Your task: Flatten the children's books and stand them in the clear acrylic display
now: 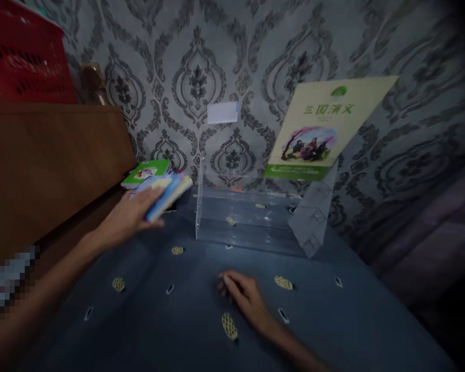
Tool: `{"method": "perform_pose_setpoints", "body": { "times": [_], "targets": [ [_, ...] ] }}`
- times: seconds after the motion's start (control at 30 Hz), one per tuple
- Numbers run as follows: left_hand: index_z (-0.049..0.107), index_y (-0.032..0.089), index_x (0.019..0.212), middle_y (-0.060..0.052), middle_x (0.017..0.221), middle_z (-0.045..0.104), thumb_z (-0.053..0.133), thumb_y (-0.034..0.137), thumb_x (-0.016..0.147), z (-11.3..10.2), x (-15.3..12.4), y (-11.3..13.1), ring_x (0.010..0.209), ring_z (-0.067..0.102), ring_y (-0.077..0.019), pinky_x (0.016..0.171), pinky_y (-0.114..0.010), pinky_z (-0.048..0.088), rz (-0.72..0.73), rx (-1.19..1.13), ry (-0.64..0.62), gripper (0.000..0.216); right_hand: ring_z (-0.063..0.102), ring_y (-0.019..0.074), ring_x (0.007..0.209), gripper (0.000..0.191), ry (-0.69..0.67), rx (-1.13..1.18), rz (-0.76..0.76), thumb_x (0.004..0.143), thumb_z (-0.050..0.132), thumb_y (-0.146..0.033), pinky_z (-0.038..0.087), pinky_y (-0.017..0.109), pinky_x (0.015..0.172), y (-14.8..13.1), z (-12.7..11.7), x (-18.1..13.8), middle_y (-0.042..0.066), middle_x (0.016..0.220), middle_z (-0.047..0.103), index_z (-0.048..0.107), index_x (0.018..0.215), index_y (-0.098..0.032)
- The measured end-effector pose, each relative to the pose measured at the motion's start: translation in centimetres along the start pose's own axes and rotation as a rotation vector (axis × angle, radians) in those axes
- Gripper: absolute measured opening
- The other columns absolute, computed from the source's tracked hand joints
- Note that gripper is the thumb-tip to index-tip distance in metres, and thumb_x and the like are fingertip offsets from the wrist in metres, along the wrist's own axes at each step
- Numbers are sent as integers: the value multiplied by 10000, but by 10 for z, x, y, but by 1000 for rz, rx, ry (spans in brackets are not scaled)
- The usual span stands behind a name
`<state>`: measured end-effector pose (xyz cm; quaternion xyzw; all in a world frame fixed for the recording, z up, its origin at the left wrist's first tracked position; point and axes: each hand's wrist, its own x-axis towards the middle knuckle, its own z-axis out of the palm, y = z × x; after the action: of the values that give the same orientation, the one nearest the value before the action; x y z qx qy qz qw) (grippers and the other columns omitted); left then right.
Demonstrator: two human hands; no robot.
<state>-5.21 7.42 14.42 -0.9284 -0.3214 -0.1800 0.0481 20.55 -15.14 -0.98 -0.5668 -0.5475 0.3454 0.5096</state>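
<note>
My left hand (137, 209) is closed on a blue book (166, 194) with pale page edges, blurred by motion; whether it is one book or more I cannot tell. Just behind it lies a green-covered book (151, 170), on other books partly hidden. My right hand (244, 294) is by the tablecloth in front of the rack, its fingers loosely curled with nothing visible in them. A clear acrylic book rack (248, 235) stands ahead of both hands. A cream and green book (313, 129) with Chinese characters leans upright at the rack's right side.
A dark blue tablecloth (201, 320) with yellow oval prints covers the table. On the left a brown wooden cabinet (54, 155) carries a red plastic basket (27, 57). Patterned wallpaper (244, 57) rises behind, with a small white plate (222, 112) on it.
</note>
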Motion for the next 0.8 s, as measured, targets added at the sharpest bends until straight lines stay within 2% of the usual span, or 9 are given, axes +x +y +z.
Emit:
{"method": "perform_pose_setpoints", "body": {
  "times": [0.07, 0.13, 0.2, 0.27, 0.4, 0.5, 0.57, 0.67, 0.8],
  "targets": [
    [311, 393, 1567, -31, 1605, 382, 671, 761, 736, 16, -61, 20, 1498, 302, -351, 1192, -531, 276, 99, -125, -255, 977, 664, 199, 691, 550, 92, 11, -4, 915, 488, -685, 549, 308, 616, 3, -1, 1, 82, 818, 722, 725, 944, -190],
    [259, 395, 1582, -38, 1638, 301, 661, 748, 766, 34, -110, 32, 1523, 243, -330, 1207, -518, 260, 83, -235, -429, 975, 680, 215, 750, 520, 171, -2, -2, 917, 497, -667, 563, 321, 645, 6, -1, 1, 84, 855, 732, 726, 967, -202],
    [263, 366, 1583, -61, 1654, 235, 626, 734, 812, 51, -144, 35, 1530, 205, -344, 1213, -556, 220, 1, -268, -494, 928, 686, 226, 792, 491, 195, -40, -10, 935, 482, -636, 568, 330, 661, 8, 0, 1, 84, 879, 733, 724, 980, -211],
    [296, 356, 1574, -67, 1658, 214, 600, 721, 840, 66, -164, 31, 1530, 187, -360, 1209, -596, 188, -64, -259, -486, 875, 684, 232, 827, 449, 165, -122, -58, 961, 465, -585, 569, 348, 709, 6, 3, -1, 83, 898, 727, 725, 982, -218],
    [369, 315, 1556, -77, 1656, 244, 514, 655, 921, 91, -180, 22, 1529, 204, -349, 1196, -559, 272, -197, -224, -337, 735, 679, 237, 948, 324, 20, -279, -216, 1006, 448, -415, 550, 395, 867, -9, 20, -7, 86, 980, 715, 714, 1023, -231],
    [376, 244, 1556, -120, 1652, 259, 428, 608, 969, 109, -179, 25, 1523, 216, -369, 1170, -572, 320, -323, -170, -211, 693, 652, 240, 1112, 273, -86, -315, -301, 1013, 454, -316, 527, 424, 970, -16, 40, -15, 114, 1170, 686, 678, 1134, -219],
    [396, 205, 1543, -144, 1638, 292, 382, 566, 990, 120, -177, 32, 1521, 218, -378, 1167, -590, 314, -354, -130, -163, 661, 606, 248, 1218, 277, -137, -367, -327, 1005, 482, -291, 497, 450, 1035, -17, 50, -22, 138, 1294, 637, 648, 1210, -208],
    [436, 172, 1515, -151, 1619, 335, 308, 509, 1015, 129, -174, 46, 1524, 216, -368, 1181, -605, 270, -332, -78, -134, 617, 566, 261, 1277, 294, -155, -425, -324, 991, 512, -271, 474, 478, 1069, -17, 58, -37, 160, 1358, 598, 629, 1249, -192],
    [423, 197, 1527, -124, 1633, 313, 255, 499, 1027, 130, -172, 67, 1527, 217, -351, 1183, -618, 249, -211, -80, -156, 607, 582, 254, 1232, 259, -115, -406, -287, 986, 512, -234, 494, 473, 1043, -22, 51, -65, 140, 1301, 629, 645, 1208, -209]
  ]
}}
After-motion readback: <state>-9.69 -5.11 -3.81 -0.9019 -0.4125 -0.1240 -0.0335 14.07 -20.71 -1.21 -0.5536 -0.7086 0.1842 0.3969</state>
